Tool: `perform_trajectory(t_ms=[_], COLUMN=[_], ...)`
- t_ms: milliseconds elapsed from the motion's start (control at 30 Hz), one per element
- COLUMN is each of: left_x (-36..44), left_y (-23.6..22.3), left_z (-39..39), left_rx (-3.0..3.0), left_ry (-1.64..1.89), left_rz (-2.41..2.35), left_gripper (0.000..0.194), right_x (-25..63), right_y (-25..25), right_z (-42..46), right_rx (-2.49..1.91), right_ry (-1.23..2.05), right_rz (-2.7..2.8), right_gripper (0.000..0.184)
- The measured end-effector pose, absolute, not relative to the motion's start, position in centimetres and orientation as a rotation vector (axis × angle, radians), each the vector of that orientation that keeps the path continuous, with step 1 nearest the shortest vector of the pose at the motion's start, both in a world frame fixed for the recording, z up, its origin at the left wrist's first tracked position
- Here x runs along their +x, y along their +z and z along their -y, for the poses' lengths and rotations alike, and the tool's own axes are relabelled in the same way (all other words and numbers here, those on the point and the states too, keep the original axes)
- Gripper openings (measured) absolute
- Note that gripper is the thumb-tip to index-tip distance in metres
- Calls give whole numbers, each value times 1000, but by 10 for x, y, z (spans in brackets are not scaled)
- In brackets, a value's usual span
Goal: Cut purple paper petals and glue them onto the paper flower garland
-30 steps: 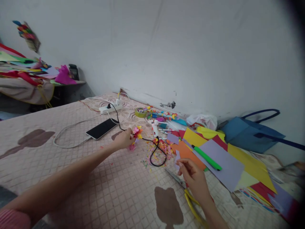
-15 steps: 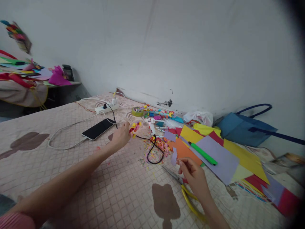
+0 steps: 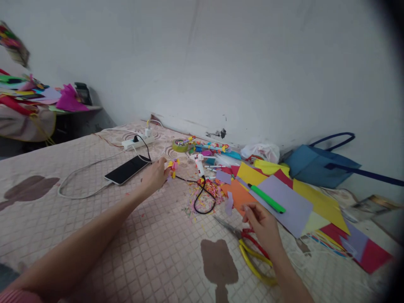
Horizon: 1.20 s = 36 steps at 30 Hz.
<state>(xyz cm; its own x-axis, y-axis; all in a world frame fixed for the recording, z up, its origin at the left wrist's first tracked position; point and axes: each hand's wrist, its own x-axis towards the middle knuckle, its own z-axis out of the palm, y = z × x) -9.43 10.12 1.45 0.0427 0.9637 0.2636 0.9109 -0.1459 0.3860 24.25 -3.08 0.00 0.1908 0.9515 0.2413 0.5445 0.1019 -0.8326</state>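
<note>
My left hand [image 3: 155, 176] is closed around a small craft piece of pink and yellow paper bits [image 3: 174, 165], held low over the cloth; the fingers hide part of it. My right hand [image 3: 261, 223] is at the right, fingers loosely curled and apart, with nothing visible between them. Just left of its fingertips, a narrow purple paper strip [image 3: 229, 203] lies apart from the hand. Scissors [image 3: 243, 240] with red and yellow handles lie below that hand, blades pointing to the upper left. Behind the strip stands a white glue gun [image 3: 199, 165] with a black cord.
Cut paper scraps [image 3: 212, 191] surround the cord. Coloured paper sheets [image 3: 284, 202] and a green pen [image 3: 267, 198] are at the right, before a blue bag [image 3: 318, 166]. A phone [image 3: 126, 170] on a cable and a power strip [image 3: 138, 142] are at the left. Green tape [image 3: 179, 146] stands behind.
My right hand has moved right, away from the purple strip, which stays on the papers. The left hand still holds the craft piece, now turned differently. The view has shifted slightly.
</note>
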Motion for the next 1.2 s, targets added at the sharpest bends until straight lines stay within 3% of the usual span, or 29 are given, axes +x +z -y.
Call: perform_trajectory(t_ms=[200,433,633,867,1000,1200], left_x=[-98,-91,-63,-22,-11,-7], left_y=[19,29,29,6,-1,7], left_z=[-98,-85,-57,-16,-5,0], left_rx=[2561,2729,2850,3105,3116,3009], left_ry=[722,1062,1199,1058,1088,1066], left_rz=[-2018,-1986,-1493,-698,-542,-607], left_gripper=[27,16,17,19,29,18], right_x=[262,269,264,253,249,263], right_y=[1,0,-11,-18,-25,-30], right_z=[24,25,7,-42,-58,-54], right_rx=[-1515,-1604,-1662,-1792,-1843,-1862], right_ry=[464,344,415,315,294,357], right_rz=[1391,1472,1671,1735,1714,1624], right_gripper=[32,31,26,29,22,23])
